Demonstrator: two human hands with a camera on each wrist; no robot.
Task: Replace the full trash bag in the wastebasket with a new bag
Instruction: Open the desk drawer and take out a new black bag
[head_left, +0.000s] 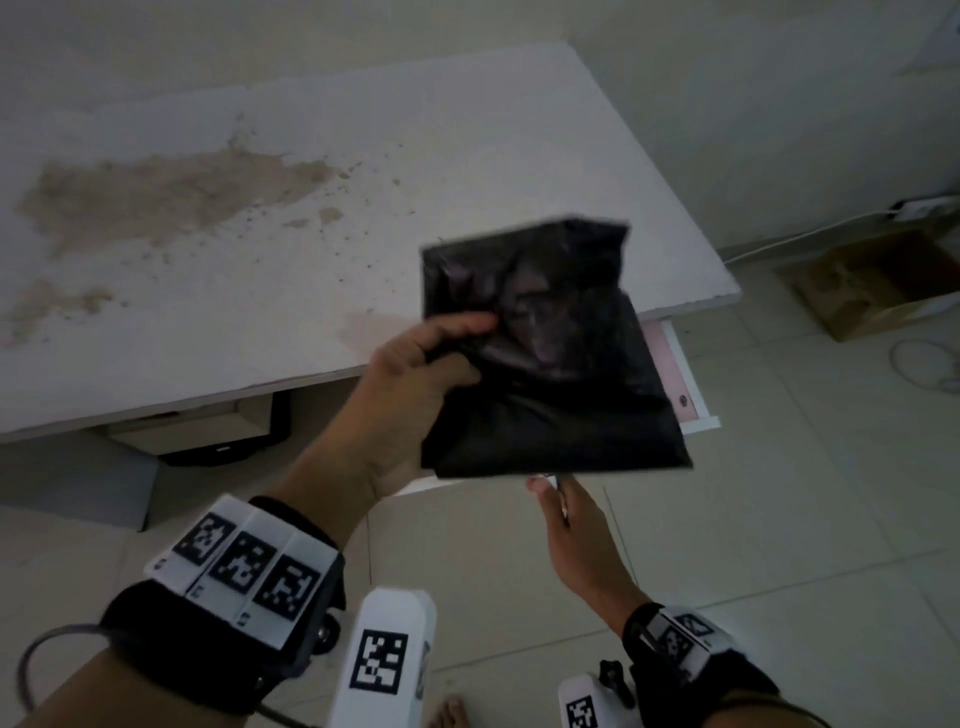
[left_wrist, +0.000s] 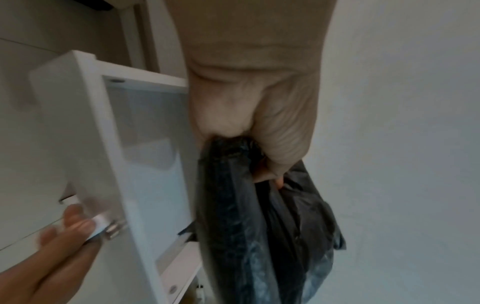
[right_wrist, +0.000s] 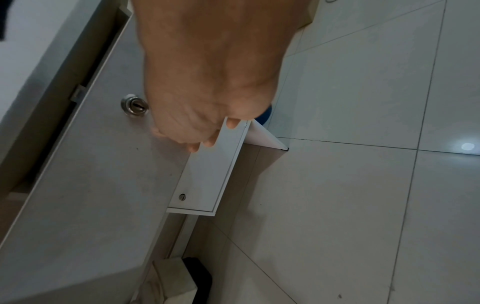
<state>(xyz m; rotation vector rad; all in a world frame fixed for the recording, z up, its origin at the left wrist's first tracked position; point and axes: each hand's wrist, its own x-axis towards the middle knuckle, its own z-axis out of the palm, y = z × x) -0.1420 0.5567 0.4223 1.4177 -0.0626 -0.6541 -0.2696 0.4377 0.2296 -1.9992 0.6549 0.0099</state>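
Left hand (head_left: 415, 384) has its grip curled round a folded black trash bag (head_left: 550, 353), held up above the open drawer (left_wrist: 145, 164) at the corner of the stained bench (head_left: 260, 208). Right hand (head_left: 569, 525) pinches the drawer's metal handle (left_wrist: 106, 228). Shoving the drawer shut could trap the bag's hanging edge, or the thin plastic could slip loose. Only the left wrist view shows the drawer's inside; the right wrist view alone shows the keyhole (right_wrist: 135, 106).
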